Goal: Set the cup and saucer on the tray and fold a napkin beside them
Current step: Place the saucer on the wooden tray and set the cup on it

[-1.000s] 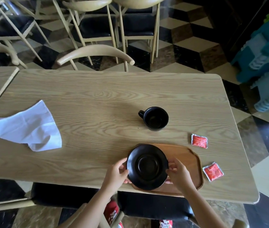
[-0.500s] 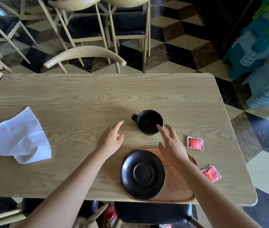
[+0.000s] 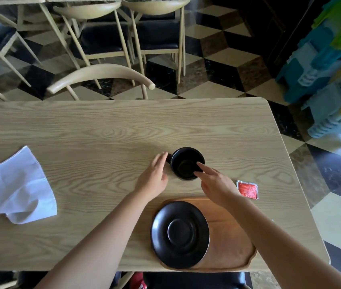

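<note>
A black saucer [image 3: 180, 234] lies on the left part of the wooden tray [image 3: 230, 243] near the table's front edge. Beyond the tray a black cup [image 3: 186, 163] stands upright on the table, its handle pointing left. My left hand [image 3: 154, 177] is open just left of the cup, fingertips by the handle. My right hand [image 3: 215, 182] is open at the cup's right side, its fingertips over the rim. Neither hand grips the cup. A crumpled white napkin [image 3: 16, 188] lies far left on the table.
A red sachet [image 3: 247, 189] lies right of the cup, by my right wrist. The wooden table [image 3: 103, 132] ends at a rounded right corner. Pale chairs [image 3: 100, 75] stand behind it. Stacked blue and green plastic items [image 3: 332, 69] fill the far right.
Both hands left the saucer on the tray and reached forward to either side of the cup. The view shifted so the table sits lower in frame.
</note>
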Available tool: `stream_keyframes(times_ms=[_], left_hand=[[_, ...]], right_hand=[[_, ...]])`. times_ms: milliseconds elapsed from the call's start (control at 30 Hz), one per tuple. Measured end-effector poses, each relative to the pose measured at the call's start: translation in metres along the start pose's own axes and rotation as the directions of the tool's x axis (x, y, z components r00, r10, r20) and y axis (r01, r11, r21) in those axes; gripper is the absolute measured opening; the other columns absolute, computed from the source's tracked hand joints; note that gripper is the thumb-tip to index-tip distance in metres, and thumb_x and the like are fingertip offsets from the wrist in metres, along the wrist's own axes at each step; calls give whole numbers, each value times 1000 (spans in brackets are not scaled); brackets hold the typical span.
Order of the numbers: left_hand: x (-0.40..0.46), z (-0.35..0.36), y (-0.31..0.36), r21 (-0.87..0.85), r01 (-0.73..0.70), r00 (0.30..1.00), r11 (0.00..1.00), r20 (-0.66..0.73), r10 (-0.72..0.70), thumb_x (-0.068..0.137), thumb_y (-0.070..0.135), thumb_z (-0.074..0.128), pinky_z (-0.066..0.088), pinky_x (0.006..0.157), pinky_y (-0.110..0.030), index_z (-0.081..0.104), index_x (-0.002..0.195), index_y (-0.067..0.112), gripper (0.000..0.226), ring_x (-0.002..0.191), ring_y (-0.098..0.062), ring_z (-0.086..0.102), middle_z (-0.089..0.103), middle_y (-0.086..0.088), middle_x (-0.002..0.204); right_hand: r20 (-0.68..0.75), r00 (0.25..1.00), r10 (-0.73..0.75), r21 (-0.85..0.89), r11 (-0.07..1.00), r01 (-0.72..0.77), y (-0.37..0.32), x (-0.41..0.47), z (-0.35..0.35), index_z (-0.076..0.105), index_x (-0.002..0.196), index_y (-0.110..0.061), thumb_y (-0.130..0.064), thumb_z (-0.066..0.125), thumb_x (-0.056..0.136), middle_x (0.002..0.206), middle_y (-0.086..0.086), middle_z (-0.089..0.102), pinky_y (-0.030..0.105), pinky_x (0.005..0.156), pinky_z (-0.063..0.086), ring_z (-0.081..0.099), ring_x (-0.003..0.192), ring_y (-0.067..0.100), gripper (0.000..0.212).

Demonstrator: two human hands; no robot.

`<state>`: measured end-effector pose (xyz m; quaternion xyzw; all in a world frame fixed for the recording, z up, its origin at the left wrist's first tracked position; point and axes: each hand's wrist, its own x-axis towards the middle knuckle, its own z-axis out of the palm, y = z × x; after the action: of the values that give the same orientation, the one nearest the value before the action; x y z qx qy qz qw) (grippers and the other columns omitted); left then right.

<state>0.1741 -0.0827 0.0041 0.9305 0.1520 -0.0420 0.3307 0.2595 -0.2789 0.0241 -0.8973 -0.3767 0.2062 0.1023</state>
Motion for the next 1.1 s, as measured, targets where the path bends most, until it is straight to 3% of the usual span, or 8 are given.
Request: stream_keyframes(times_ms=[100, 333, 467, 567, 833, 900, 1000, 1100], left_hand=[[17, 0, 7, -38, 89, 991, 995, 103, -85, 89, 6, 45, 25, 112, -33, 14, 146, 9, 66, 139, -23, 26, 13, -7, 156], [14, 8, 7, -52, 125, 992, 991, 3, -125, 87, 20, 58, 43, 92, -37, 46, 129, 4, 46, 99, -32, 58, 45, -13, 127], [-1, 19, 14, -418, 316, 948, 852, 113, -297, 88, 13, 58, 55, 78, -41, 44, 124, 5, 39, 82, -23, 67, 61, -11, 99], [-4, 24, 20, -614, 403, 901, 679, 133, -414, 83, 10, 65, 56, 81, -44, 47, 118, 2, 40, 81, -21, 64, 57, -11, 105], [-8, 19, 29, -557, 420, 863, 716, 3, -504, 67, 14, 75, 51, 90, -43, 61, 92, 19, 29, 94, -22, 65, 66, -1, 97], [-19, 11, 36, -579, 390, 871, 716, -21, -492, 66, 10, 75, 53, 86, -35, 60, 82, 24, 25, 90, -18, 64, 65, 5, 88], [-47, -2, 47, -560, 354, 874, 749, -87, -478, 68, 6, 73, 43, 67, -3, 59, 79, 22, 24, 78, -4, 59, 62, 12, 79], [-80, -8, 54, -576, 368, 850, 730, -110, -515, 69, 5, 69, 39, 59, -1, 59, 79, 21, 21, 73, 0, 56, 61, 13, 77]], right_hand=[[13, 1000, 19, 38, 999, -20, 4, 6, -6, 49, 131, -21, -14, 39, 92, 154, -8, 21, 33, 91, 45, 34, 134, 14, 40], [-5, 996, 91, 173, 981, -88, 9, 19, -14, 69, 99, -12, -23, 47, 92, 148, -11, 36, 33, 82, 49, 60, 106, 21, 26], [-122, 976, 181, 269, 952, -143, 1, 17, 0, 66, 109, -10, -7, 50, 86, 143, -10, 43, 28, 87, 47, 59, 109, 21, 29], [-163, 953, 255, 335, 923, -189, -10, 14, 8, 62, 116, -7, 1, 46, 83, 143, -8, 44, 28, 91, 45, 56, 115, 21, 39], [-219, 942, 255, 322, 930, -177, -18, 1, -1, 59, 120, -8, 4, 47, 80, 144, -7, 42, 34, 89, 47, 59, 110, 27, 44], [-248, 929, 275, 353, 919, -178, -25, -10, -9, 60, 119, -9, 3, 48, 80, 145, -8, 41, 34, 87, 47, 59, 109, 28, 43], [-311, 911, 271, 388, 911, -139, -40, -36, -11, 63, 116, -11, 2, 52, 78, 142, -8, 44, 32, 85, 47, 61, 106, 27, 41], [-357, 885, 299, 474, 875, -104, -57, -62, 2, 63, 116, -16, 3, 55, 76, 140, -7, 48, 22, 88, 42, 61, 106, 21, 45]])
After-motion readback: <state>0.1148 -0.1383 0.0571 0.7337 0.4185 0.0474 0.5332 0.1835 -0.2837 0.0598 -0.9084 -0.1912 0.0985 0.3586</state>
